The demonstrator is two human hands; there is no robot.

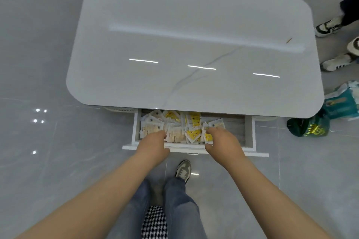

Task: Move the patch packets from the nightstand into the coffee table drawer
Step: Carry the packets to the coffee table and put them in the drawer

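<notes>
Patch packets (174, 128) are heaped in the left and middle of the open coffee table drawer (236, 128), and the back ones are cut off under the tabletop (194, 44). The left hand (153, 141) is down on the pile with its fingertips buried, so its grip is impossible to call. The right hand (223, 139) looks like it's pinching one packet's edge between fingers and thumb.
</notes>
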